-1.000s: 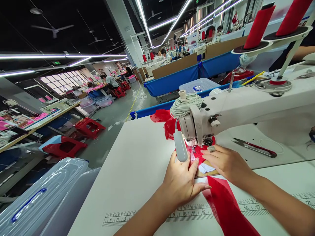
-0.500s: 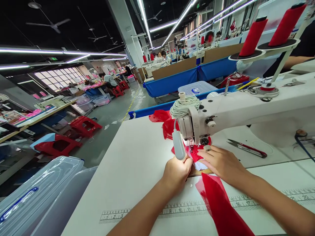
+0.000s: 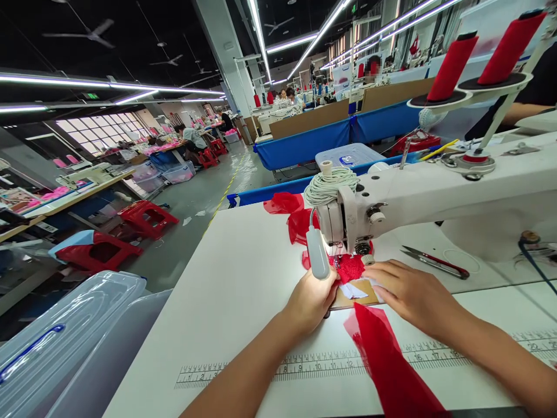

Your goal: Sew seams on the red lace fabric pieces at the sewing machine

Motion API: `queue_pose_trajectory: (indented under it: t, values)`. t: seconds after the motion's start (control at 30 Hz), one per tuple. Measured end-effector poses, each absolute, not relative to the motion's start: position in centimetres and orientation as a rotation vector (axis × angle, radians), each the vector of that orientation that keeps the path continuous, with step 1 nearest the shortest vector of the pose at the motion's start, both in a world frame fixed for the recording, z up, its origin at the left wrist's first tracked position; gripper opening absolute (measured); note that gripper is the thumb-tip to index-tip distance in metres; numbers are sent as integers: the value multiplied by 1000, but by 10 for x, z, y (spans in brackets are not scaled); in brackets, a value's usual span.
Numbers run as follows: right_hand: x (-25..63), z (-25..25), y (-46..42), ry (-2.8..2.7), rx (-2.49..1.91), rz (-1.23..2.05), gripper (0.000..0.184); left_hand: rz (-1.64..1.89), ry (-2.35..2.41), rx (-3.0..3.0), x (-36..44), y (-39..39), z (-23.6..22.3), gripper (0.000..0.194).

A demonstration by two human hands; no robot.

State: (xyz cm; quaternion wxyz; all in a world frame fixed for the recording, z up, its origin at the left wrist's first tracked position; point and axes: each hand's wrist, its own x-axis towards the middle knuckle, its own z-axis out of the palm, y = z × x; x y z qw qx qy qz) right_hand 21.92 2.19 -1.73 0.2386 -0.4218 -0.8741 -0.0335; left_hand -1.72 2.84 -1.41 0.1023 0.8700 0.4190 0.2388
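Head view: the left hand, fingers bent at eight o'clock of the textured bright-red fabric, hides whether it pinches; the right hand, fingers outstretched, rests at four o'clock, presumably steadying it beneath the white metal sewing machine. At ten, an oval pale-grey lamp lights the work.

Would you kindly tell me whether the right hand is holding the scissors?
No, the scissors lie beyond the right hand, with a visible gap between them.
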Motion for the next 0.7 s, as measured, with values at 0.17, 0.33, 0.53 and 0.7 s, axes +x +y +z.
queue_pose_trajectory:
  t: [0.17, 0.33, 0.53, 0.7]
  values:
    - [274, -20, 15, -2169, -1408, -265, 24, 684, 1308, 2527, -15, 25, -14, 16]
    - [301, -19, 16, -2067, -1529, -202, 25, 696, 1402, 2473, -13, 21, -11, 19]
    - [295, -16, 19, -2078, -1488, -203, 21, 721, 1464, 2458, -12, 19, -10, 18]
    - [273, -8, 21, -2132, -1345, -142, 18, 752, 1426, 2446, -13, 19, -13, 19]
